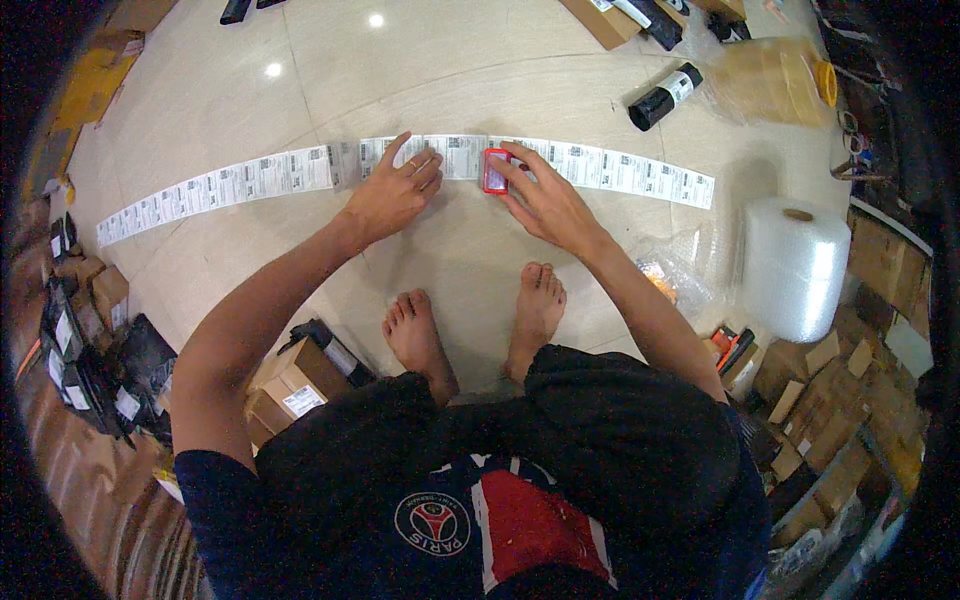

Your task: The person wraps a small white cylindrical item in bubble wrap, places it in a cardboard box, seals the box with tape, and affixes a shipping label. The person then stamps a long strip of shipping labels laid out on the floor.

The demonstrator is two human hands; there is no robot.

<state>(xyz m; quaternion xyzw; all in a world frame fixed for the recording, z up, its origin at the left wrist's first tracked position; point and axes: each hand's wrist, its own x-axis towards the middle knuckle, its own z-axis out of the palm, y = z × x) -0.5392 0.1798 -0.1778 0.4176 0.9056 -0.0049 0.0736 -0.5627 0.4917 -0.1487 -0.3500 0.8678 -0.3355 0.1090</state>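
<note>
A long strip of printed white labels (457, 157) lies in a curve across the tiled floor in front of my bare feet. My left hand (405, 184) rests over the strip left of centre, its fingers spread and partly bent, holding nothing that shows. A small red-framed device or stamp with a pale face (496, 171) sits on or just over the strip. The fingers of my right hand (546, 191) are around its right side, gripping it. Whether it touches the labels cannot be told.
At the right stand a bubble wrap roll (795, 270) and a yellowish plastic container (772, 81). A black wrapped parcel (665, 97) lies beyond the strip. Cardboard boxes (296, 379) and black labelled packages (75, 360) crowd the left, with flattened cardboard (847, 405) at the lower right.
</note>
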